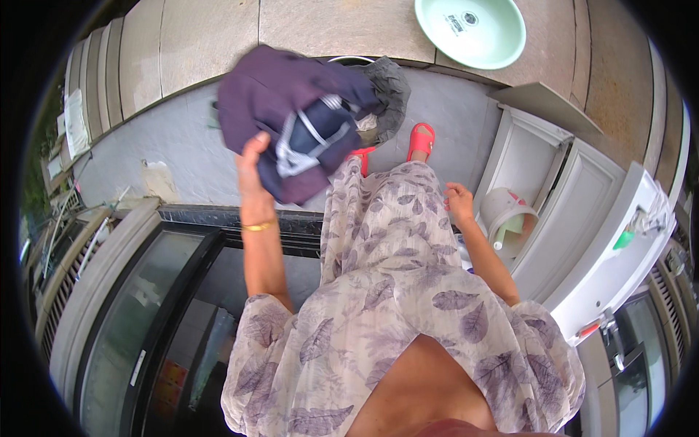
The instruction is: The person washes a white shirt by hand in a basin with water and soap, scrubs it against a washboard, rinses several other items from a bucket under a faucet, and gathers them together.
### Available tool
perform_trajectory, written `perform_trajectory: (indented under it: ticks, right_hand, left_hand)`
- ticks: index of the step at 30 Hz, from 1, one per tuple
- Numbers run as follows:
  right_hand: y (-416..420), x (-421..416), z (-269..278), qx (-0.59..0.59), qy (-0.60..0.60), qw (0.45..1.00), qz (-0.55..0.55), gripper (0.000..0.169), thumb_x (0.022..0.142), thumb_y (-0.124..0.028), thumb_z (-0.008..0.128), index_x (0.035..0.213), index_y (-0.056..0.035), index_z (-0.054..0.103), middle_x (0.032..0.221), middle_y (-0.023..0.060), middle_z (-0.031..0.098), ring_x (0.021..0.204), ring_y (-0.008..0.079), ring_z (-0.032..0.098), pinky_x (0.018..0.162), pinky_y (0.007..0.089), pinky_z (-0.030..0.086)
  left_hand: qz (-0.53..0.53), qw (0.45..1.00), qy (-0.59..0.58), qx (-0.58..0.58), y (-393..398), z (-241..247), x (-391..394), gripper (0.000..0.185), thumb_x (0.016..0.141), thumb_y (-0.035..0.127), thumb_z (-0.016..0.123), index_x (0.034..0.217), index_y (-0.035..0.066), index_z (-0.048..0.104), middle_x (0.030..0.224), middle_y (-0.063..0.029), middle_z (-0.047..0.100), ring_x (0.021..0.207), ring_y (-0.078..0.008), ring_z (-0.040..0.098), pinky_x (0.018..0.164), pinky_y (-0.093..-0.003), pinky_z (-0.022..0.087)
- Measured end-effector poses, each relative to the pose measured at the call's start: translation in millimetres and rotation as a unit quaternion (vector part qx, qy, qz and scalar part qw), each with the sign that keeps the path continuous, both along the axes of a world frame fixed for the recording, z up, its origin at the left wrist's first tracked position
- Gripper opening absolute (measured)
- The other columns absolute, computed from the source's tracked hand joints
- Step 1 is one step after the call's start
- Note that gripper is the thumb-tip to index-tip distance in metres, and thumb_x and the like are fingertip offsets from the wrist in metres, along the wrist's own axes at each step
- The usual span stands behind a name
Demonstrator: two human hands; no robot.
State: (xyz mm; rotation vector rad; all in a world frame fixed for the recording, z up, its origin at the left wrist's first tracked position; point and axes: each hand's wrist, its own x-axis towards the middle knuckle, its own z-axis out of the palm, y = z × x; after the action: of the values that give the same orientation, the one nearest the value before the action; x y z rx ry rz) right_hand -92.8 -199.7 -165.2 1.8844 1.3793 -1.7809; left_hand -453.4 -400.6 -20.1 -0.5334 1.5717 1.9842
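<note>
My left hand (254,169) is clamped on a bundled purple garment (273,87), with the thumb on top and the other fingers hidden beneath the cloth. Part of the bundle is navy fabric with white stripes (319,128); it is blurred. Behind it, a dark grey cloth (390,98) lies partly covered, beside the white rim of a container (352,59) whose contents I cannot make out. By my right thigh hangs my right hand (458,201), its fingers loosely bent and nothing visible in them.
A pale green basin (472,33) stands on the stone ledge (207,43). To the right are a white cabinet (568,185), a bucket holding things (508,218) and a white sink (611,273) with a tap (614,333). A glass sliding door (147,295) is at the lower left.
</note>
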Motion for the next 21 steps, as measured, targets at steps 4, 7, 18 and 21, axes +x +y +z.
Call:
perform_trajectory:
  ticks: [4, 7, 18, 21]
  right_hand:
    - [-8, 23, -1, -0.015, 0.0, 0.999, -0.028, 0.027, 0.078, -0.009, 0.049, 0.103, -0.0008, 0.055, 0.081, 0.0058, 0.059, 0.055, 0.0101, 0.05, 0.045, 0.0228, 0.043]
    - [-17, 33, -1, -0.029, 0.001, 0.998, -0.058, 0.027, 0.078, -0.008, 0.049, 0.103, -0.0016, 0.055, 0.081, 0.006, 0.059, 0.055, 0.0101, 0.05, 0.044, 0.0227, 0.043]
    - [-24, 90, -38, -0.02, -0.046, 0.992, -0.115, 0.026, 0.08, -0.011, 0.047, 0.103, -0.0006, 0.055, 0.082, 0.0082, 0.059, 0.057, 0.0119, 0.053, 0.046, 0.0231, 0.043]
    - [-11, 37, -50, -0.035, 0.003, 0.998, -0.051, 0.027, 0.08, -0.01, 0.048, 0.103, 0.0001, 0.055, 0.08, 0.0083, 0.06, 0.058, 0.0107, 0.053, 0.046, 0.0238, 0.042]
  left_hand:
    - [-0.056, 0.988, 0.132, 0.062, 59, 42, -66, 0.031, 0.078, 0.01, 0.056, 0.106, -0.003, 0.052, 0.105, -0.0091, 0.057, 0.097, -0.0201, 0.054, 0.089, -0.0313, 0.04]
    - [-0.089, 0.983, 0.143, 0.068, 107, 24, -117, 0.03, 0.078, 0.009, 0.058, 0.105, -0.004, 0.053, 0.103, -0.0105, 0.058, 0.095, -0.0213, 0.056, 0.088, -0.0328, 0.042]
    - [-0.095, 0.993, 0.07, 0.008, 226, -120, -159, 0.029, 0.077, 0.03, 0.061, 0.083, 0.002, 0.057, 0.073, -0.006, 0.057, 0.061, -0.01, 0.054, 0.046, -0.0231, 0.041]
    - [-0.252, 0.959, -0.025, -0.13, 134, -230, -116, 0.043, 0.081, 0.029, 0.058, 0.117, 0.006, 0.048, 0.111, -0.0039, 0.049, 0.101, -0.0196, 0.047, 0.08, -0.0365, 0.044]
